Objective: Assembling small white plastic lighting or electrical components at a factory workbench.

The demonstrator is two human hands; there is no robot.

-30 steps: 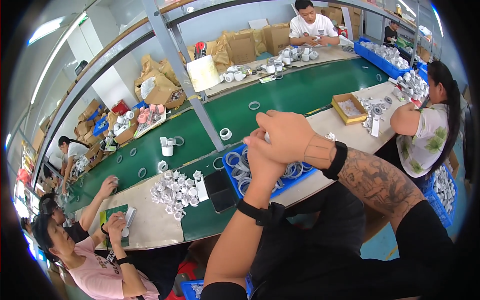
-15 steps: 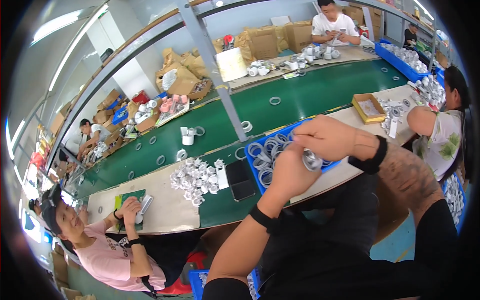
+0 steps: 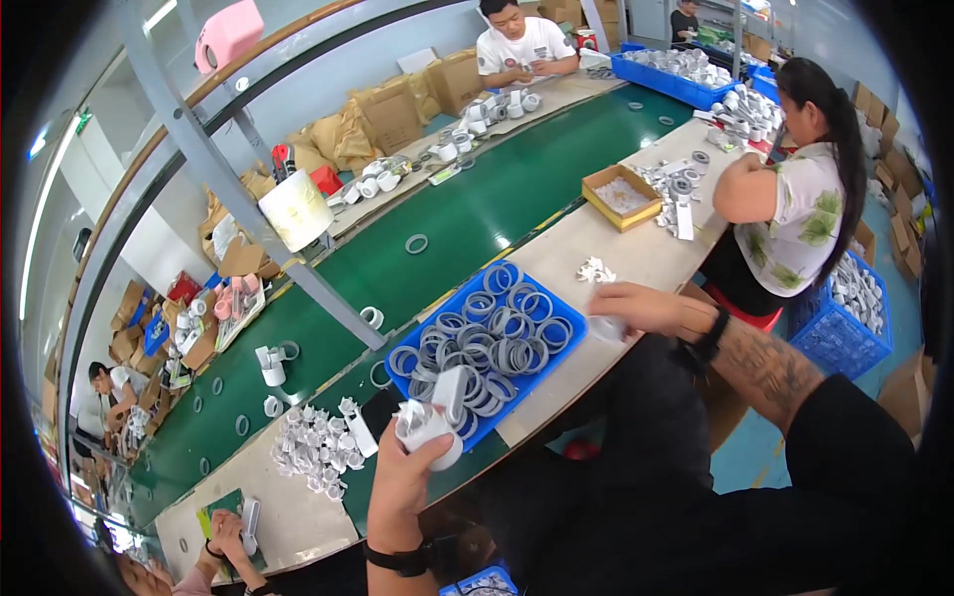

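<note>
My left hand is closed around a white plastic housing with a round cup-shaped body and a flat arm sticking up. It is held over the front left corner of a blue tray full of grey rings. Beyond the tray's right edge, my right hand has its fingers curled down on a pale, blurred piece whose kind does not show. Close behind that hand lies a small heap of white bits on the tabletop.
Left of the tray lies a pile of small white parts. A green conveyor belt with scattered rings runs behind the table, and a slanting metal post stands at its near edge. One co-worker sits at right beside a yellow-edged box.
My hands, together over the tray before, are now apart. The left holds the white housing at the tray's front left; the right is past its right edge. The view has turned to the right.
</note>
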